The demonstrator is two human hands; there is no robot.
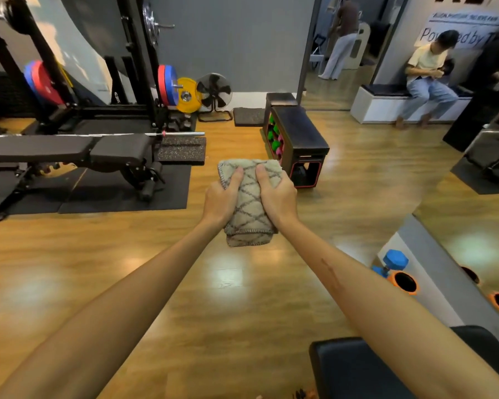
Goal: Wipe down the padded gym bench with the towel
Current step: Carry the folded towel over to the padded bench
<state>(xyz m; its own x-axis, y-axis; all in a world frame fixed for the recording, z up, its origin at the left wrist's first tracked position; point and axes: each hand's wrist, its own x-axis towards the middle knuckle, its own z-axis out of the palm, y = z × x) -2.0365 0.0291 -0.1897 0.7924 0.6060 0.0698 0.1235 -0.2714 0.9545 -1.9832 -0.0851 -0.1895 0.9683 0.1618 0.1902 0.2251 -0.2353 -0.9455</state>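
I hold a folded beige towel (249, 205) with a dark diamond pattern out in front of me, above the wooden floor. My left hand (221, 198) grips its left side and my right hand (275, 197) grips its right side, thumbs on top. A black padded gym bench (69, 148) stands on a black mat at the left, well away from the towel. Another black padded surface (355, 370) shows at the bottom right, partly under my right forearm.
A squat rack with coloured weight plates (167, 84) and a floor fan (215, 93) stand behind the bench. A black box with dumbbells (298, 142) sits just beyond the towel. A blue dumbbell (392, 262) and orange rollers (405, 282) lie at right. A person (428, 76) sits far right.
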